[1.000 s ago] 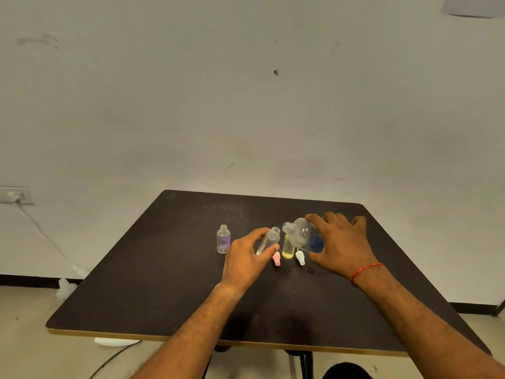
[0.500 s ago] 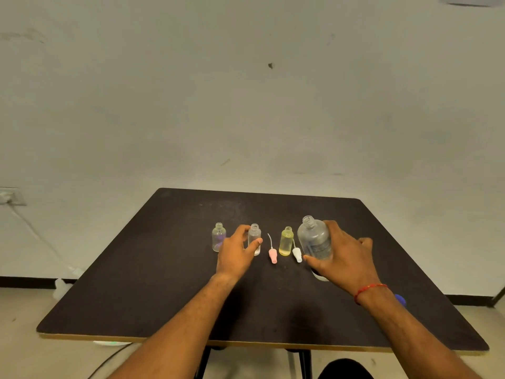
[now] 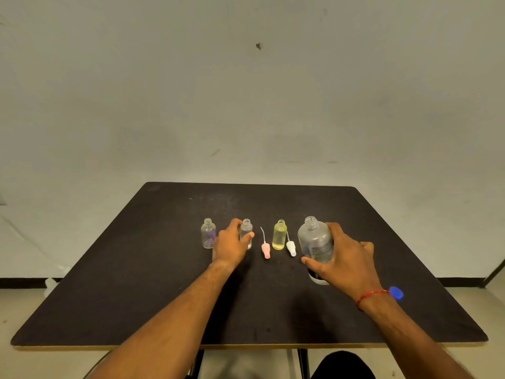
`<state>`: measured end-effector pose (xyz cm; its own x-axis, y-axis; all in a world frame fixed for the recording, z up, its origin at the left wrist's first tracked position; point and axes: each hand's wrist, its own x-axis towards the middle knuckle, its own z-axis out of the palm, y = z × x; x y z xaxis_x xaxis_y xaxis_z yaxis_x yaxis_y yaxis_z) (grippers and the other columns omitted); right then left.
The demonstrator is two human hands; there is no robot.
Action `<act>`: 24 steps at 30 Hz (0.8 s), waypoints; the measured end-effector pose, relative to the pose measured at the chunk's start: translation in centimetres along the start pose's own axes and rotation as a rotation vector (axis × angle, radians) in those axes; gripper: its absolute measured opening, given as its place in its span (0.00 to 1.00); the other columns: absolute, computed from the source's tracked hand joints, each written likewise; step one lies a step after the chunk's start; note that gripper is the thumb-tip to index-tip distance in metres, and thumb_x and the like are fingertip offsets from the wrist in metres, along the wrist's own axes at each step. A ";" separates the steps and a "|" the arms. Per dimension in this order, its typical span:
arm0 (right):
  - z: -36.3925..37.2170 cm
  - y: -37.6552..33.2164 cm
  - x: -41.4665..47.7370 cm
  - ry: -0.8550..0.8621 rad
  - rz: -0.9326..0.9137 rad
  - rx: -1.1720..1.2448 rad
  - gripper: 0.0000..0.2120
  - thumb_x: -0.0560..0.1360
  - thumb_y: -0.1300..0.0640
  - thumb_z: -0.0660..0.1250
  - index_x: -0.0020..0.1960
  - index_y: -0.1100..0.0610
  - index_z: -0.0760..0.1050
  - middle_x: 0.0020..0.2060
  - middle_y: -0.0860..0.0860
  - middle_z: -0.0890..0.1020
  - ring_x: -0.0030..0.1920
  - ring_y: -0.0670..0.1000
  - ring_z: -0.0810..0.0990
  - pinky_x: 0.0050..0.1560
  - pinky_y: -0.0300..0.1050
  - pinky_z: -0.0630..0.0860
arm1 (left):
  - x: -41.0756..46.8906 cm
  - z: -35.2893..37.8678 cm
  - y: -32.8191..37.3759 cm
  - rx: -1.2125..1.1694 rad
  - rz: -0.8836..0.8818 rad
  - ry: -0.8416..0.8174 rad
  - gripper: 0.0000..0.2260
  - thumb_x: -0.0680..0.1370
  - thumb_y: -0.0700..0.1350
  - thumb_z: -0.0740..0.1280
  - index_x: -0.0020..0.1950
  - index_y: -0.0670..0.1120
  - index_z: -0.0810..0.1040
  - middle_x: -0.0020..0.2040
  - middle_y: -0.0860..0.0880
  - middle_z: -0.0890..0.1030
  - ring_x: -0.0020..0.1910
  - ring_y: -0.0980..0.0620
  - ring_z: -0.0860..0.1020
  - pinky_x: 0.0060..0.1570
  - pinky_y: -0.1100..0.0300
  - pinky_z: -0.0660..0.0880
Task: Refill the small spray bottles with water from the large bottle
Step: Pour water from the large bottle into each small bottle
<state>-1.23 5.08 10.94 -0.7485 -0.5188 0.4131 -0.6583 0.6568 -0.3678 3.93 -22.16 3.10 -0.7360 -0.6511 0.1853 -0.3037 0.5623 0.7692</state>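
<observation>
Left grip [image 3: 231, 246]: I see it clasping the clear small bottle [image 3: 246, 228], upright on the table [image 3: 136, 283].
Right grip [image 3: 345, 262]: wrapped round the large bottle [image 3: 314, 240], uncapped.

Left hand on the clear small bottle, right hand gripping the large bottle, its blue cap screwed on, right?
No: in the head view the large bottle is uncapped; the blue cap lies on the table by the right wrist. The left hand holds the clear small bottle and the right hand grips the large one.
</observation>
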 end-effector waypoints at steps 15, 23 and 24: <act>0.6 -0.5 0.1 -0.012 0.022 0.017 0.37 0.64 0.31 0.71 0.66 0.44 0.63 0.57 0.44 0.80 0.55 0.48 0.79 0.62 0.54 0.65 | -1.4 0.2 -0.6 -0.110 -0.006 0.064 0.24 0.78 0.54 0.73 0.72 0.51 0.72 0.67 0.48 0.81 0.66 0.48 0.80 0.62 0.52 0.78; 1.0 -1.8 0.0 -0.027 0.013 0.007 0.40 0.64 0.30 0.71 0.69 0.45 0.63 0.60 0.44 0.79 0.57 0.49 0.79 0.64 0.56 0.65 | -4.9 -4.4 -2.5 -0.136 0.093 0.580 0.08 0.78 0.55 0.72 0.47 0.54 0.76 0.37 0.60 0.79 0.36 0.59 0.78 0.39 0.51 0.79; 1.1 -2.0 0.0 -0.028 0.010 0.010 0.39 0.64 0.30 0.71 0.69 0.46 0.63 0.60 0.45 0.79 0.57 0.50 0.79 0.65 0.57 0.65 | -4.9 -4.9 -3.1 -0.150 0.079 0.604 0.09 0.77 0.55 0.73 0.47 0.55 0.74 0.39 0.58 0.78 0.37 0.59 0.78 0.39 0.50 0.79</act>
<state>0.06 3.16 10.74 -0.7568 -0.5274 0.3861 -0.6515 0.6565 -0.3802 11.44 -23.26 2.85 -0.2676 -0.8082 0.5246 -0.1421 0.5716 0.8081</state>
